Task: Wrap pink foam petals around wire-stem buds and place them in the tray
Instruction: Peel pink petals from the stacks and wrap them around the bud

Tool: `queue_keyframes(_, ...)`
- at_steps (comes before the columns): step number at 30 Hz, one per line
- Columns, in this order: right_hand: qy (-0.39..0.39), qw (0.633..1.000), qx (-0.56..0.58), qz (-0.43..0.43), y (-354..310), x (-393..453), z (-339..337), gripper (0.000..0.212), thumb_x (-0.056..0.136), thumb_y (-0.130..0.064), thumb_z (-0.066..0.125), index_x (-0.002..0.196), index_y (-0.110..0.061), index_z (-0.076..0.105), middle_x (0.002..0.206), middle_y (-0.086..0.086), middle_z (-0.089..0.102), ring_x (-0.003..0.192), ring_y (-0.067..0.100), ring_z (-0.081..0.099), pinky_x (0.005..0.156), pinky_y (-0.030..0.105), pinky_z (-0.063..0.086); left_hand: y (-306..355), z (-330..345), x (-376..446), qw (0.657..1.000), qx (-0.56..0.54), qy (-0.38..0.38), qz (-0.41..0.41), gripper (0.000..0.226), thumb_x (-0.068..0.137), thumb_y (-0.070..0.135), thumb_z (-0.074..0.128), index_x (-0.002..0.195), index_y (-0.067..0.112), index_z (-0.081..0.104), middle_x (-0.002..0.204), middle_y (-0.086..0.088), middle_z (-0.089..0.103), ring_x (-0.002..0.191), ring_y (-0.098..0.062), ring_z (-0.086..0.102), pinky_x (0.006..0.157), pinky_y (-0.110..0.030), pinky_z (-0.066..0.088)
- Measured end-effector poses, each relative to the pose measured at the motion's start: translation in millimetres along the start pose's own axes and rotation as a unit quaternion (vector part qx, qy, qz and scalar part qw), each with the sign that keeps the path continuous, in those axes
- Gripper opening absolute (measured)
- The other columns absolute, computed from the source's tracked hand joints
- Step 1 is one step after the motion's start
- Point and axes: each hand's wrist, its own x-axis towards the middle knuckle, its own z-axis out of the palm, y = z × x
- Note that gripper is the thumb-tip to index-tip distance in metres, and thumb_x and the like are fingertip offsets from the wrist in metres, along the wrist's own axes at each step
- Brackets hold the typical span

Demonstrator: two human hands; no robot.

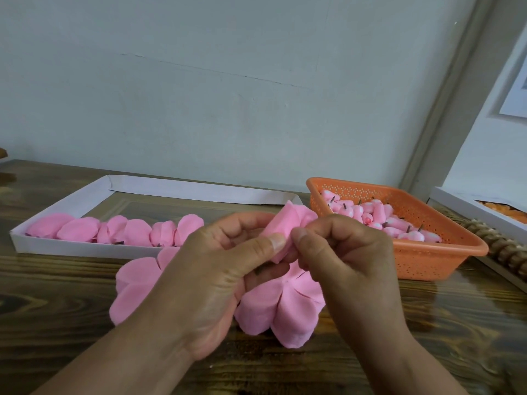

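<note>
My left hand [216, 269] and right hand [339, 258] meet above the middle of the worktop [57, 303], both working on one pink petal [288, 223]. My left grip is grasping it: the thumb lies flat across its lower part and the curled fingers back it from behind. My right grip pinches the same petal from the right side, thumb and forefinger tips closed on its edge, the other fingers curled. The petal stands up between my hands, folded into a rough cone that leans to the right. A dark bit shows just under my left thumb, but I cannot tell whether it is a wire stem or shadow; the bud inside the petal is hidden.

Below my hands lies a pile of flat petal sheets [288, 306], spread on the worktop, partly covered by my left wrist.

Behind and to the left sits the white tray [71, 203], shallow, with a row of wrapped flowers [134, 230] lying along its near wall, a few short dark stems poking out beneath them.

To the right is an orange basket [433, 260] with perforated walls, holding a heap of pale pink buds [379, 218] with dark wire stems sticking up.

At the far right edge a second white tray [456, 201] holds something orange, and a ribbed brown wooden object [504, 249] lies between it and the basket.
</note>
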Motion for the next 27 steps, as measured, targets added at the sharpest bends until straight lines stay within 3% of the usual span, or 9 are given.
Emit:
queue_keyframes(8, 0.037, 0.999, -0.022, 0.005, -4.7, -1.3, -0.3, 0.005, 0.067, -0.014, 0.069, 0.070, -0.012, 0.065, 0.062, 0.009, 0.065, 0.058, 0.029, 0.062, 0.057, 0.041, 0.053, -3.5, -0.2, -0.8, 0.998, 0.040, 0.011, 0.037, 0.040, 0.052, 0.021, 0.073, 0.090, 0.008, 0.074, 0.096, -0.015, 0.073, 0.084, -0.020, 0.072, 0.071, -0.028, 0.058)
queue_keyframes(11, 0.039, 0.999, -0.020, 0.007, -5.6, -2.3, 0.4, 0.007, 0.067, -0.012, 0.067, 0.073, -0.014, 0.064, 0.062, 0.007, 0.065, 0.057, 0.024, 0.062, 0.056, 0.036, 0.053, -5.1, 0.2, -0.9, 0.997, 0.057, 0.015, 0.053, 0.040, 0.053, 0.022, 0.073, 0.091, 0.009, 0.074, 0.098, -0.016, 0.073, 0.089, -0.025, 0.072, 0.074, -0.030, 0.058)
queue_keyframes(16, 0.059, 0.998, -0.031, -0.008, -7.9, -4.0, 4.1, 0.010, 0.066, -0.008, 0.063, 0.070, -0.017, 0.060, 0.061, 0.001, 0.062, 0.051, 0.007, 0.055, 0.051, 0.015, 0.045, -9.3, 2.9, -2.6, 0.993, 0.084, 0.034, 0.074, 0.044, 0.054, 0.026, 0.074, 0.095, 0.009, 0.072, 0.098, -0.014, 0.074, 0.089, -0.028, 0.072, 0.075, -0.033, 0.059)
queue_keyframes(22, 0.055, 0.997, 0.035, 0.050, -9.6, -3.0, 6.9, 0.021, 0.065, -0.010, 0.061, 0.083, -0.020, 0.057, 0.060, 0.007, 0.064, 0.050, 0.013, 0.056, 0.047, 0.022, 0.045, -9.8, 3.9, -3.5, 0.993, 0.075, 0.039, 0.086, 0.044, 0.048, 0.028, 0.075, 0.090, 0.012, 0.074, 0.094, -0.012, 0.074, 0.079, -0.022, 0.072, 0.068, -0.027, 0.057)
queue_keyframes(27, 0.017, 0.994, 0.032, 0.106, -4.9, 1.4, -0.6, 0.004, 0.060, -0.013, 0.061, 0.060, -0.010, 0.060, 0.049, 0.002, 0.057, 0.047, 0.013, 0.050, 0.046, 0.025, 0.041, -9.5, 1.5, -1.3, 0.993, 0.080, 0.018, 0.082, 0.038, 0.052, 0.025, 0.076, 0.088, 0.013, 0.074, 0.092, -0.011, 0.074, 0.076, -0.020, 0.071, 0.064, -0.023, 0.055)
